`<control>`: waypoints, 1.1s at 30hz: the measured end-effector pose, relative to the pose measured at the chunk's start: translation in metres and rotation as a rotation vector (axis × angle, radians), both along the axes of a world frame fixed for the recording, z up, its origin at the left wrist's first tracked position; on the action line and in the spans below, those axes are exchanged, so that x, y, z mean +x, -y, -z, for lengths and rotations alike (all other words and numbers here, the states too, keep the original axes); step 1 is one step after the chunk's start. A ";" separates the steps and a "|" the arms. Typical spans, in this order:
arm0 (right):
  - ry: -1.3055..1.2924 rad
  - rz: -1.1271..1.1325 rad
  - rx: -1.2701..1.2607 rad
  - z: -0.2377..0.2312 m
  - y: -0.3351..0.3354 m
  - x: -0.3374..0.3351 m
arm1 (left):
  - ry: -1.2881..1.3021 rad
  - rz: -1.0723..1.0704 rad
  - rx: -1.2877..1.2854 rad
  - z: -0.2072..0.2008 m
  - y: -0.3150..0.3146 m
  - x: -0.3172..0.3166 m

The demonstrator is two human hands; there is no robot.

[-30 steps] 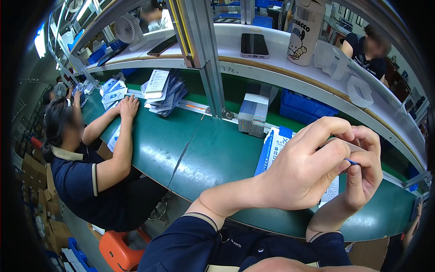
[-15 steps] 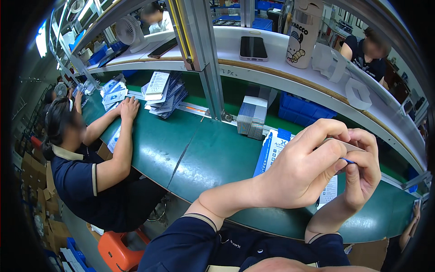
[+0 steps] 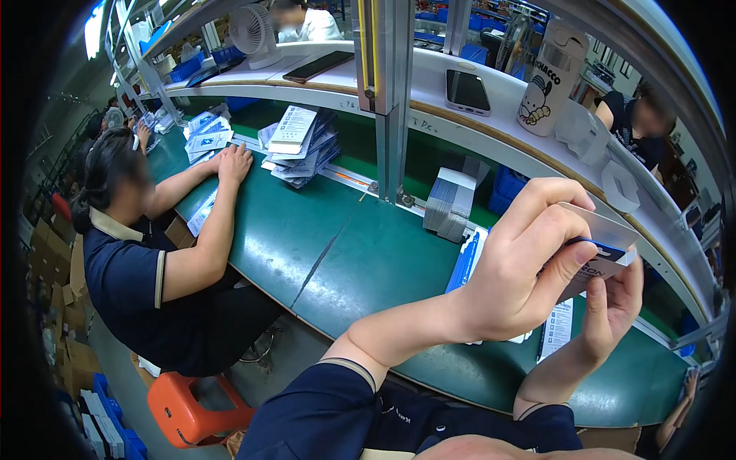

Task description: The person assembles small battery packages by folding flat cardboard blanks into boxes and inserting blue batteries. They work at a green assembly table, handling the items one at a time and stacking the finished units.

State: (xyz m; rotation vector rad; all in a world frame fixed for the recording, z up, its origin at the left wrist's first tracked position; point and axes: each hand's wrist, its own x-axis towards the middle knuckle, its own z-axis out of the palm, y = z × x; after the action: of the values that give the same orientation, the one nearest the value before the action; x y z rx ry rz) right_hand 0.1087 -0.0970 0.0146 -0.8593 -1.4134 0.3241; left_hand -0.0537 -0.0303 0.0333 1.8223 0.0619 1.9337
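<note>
Raised above the table's right half is a small carton (image 3: 600,266) in white and blue, its pale flap (image 3: 606,224) standing up. My left hand (image 3: 517,261) grips its left side, thumb against the blue edge and fingers curled behind. On the lower right side my right hand (image 3: 613,307) pinches it with the thumb in front; its other fingers are partly hidden by the carton. Below my left hand lie blue-and-white flat packs (image 3: 465,264), partly covered by it. Under my right hand rests a white printed pack (image 3: 557,330).
A stack of grey cards (image 3: 451,203) stands beside a metal post (image 3: 391,146). Behind is a blue bin (image 3: 504,192). The raised shelf holds a phone (image 3: 467,92) and a bottle (image 3: 550,77). At left, a co-worker's hands (image 3: 232,162) rest near piled packs (image 3: 303,153).
The carton has turned so its printed face and raised flap now show between my hands. My fingers have spread a little. The whole view has shifted slightly.
</note>
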 end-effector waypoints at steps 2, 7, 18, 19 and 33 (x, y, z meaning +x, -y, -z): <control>0.056 -0.004 -0.051 0.004 0.005 0.013 | -0.020 -0.027 0.078 -0.004 -0.002 -0.001; 0.092 -0.036 0.011 0.004 0.002 0.010 | -0.004 -0.011 0.102 -0.001 -0.002 -0.003; -0.062 0.027 0.281 -0.001 0.003 0.020 | -0.033 -0.013 0.117 0.000 -0.004 0.004; -0.059 0.065 0.307 0.000 0.005 0.021 | -0.029 -0.026 0.133 0.001 -0.004 0.006; -0.118 0.333 0.383 0.010 0.000 -0.009 | -0.133 0.054 0.170 0.013 0.000 0.022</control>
State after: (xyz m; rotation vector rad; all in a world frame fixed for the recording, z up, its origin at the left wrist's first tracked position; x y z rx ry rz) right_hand 0.0998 -0.0974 0.0042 -0.7279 -1.1483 -0.1454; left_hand -0.0322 -0.0305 0.0199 2.0404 -0.1102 1.8269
